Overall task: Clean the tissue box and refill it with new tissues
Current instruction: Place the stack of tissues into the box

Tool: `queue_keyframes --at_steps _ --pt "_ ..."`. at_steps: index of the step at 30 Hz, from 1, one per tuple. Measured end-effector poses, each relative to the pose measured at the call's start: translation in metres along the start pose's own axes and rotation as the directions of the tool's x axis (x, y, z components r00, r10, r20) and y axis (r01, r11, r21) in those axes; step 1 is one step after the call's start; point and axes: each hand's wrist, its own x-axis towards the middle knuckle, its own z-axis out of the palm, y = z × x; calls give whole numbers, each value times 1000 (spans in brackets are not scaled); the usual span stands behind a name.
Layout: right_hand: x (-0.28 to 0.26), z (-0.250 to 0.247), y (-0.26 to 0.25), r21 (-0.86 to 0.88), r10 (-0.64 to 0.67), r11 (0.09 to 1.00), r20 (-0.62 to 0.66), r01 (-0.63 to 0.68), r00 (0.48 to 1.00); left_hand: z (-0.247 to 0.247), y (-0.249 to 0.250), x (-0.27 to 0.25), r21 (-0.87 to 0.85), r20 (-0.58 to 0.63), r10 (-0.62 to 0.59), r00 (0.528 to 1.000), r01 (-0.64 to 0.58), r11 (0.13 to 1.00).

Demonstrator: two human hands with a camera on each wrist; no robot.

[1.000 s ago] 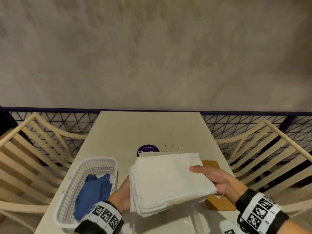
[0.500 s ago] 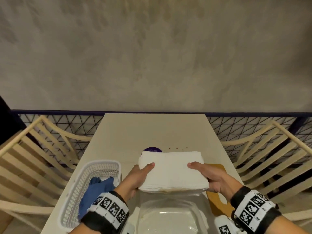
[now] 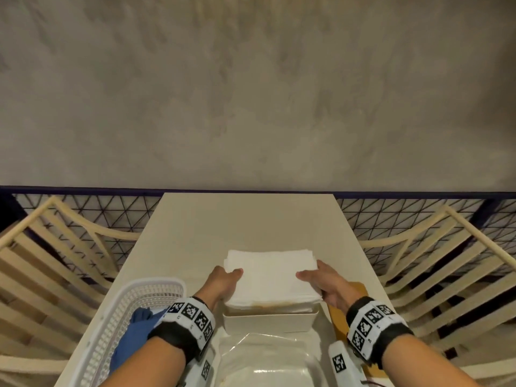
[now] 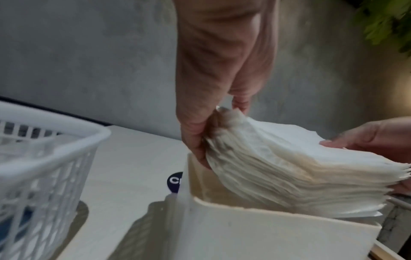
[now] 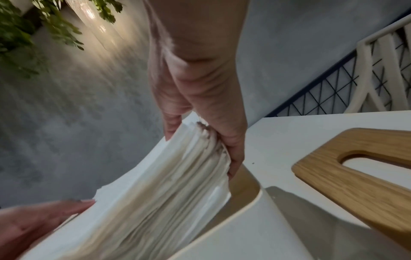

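A thick stack of white tissues (image 3: 270, 275) hangs level, partly inside the open cream tissue box (image 3: 268, 322) on the table. My left hand (image 3: 224, 279) grips the stack's left end, thumb on top. My right hand (image 3: 317, 277) grips the right end the same way. In the left wrist view the tissues (image 4: 300, 168) dip into the box (image 4: 266, 234) under my left hand (image 4: 209, 137). The right wrist view shows my right hand (image 5: 200, 137) pinching the stack (image 5: 160, 202) over the box rim (image 5: 255, 197). The box's wooden lid (image 5: 355, 176) lies to the right.
A white plastic basket (image 3: 134, 311) with a blue cloth (image 3: 131, 339) stands at the left of the table (image 3: 248, 219). A clear plastic wrapper (image 3: 265, 358) lies in front of the box. Slatted wooden chairs (image 3: 50, 275) flank the table, with a concrete wall behind.
Both hands have carried the stack forward and down, from tilted in the air to level over the tissue box. My left thumb has come on top of the stack.
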Motion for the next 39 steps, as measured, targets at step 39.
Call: queue_keyframes --at_steps 39 --pt "11 30 12 -914 -225 19 392 406 892 32 -15 25 778 373 305 877 -474 413"
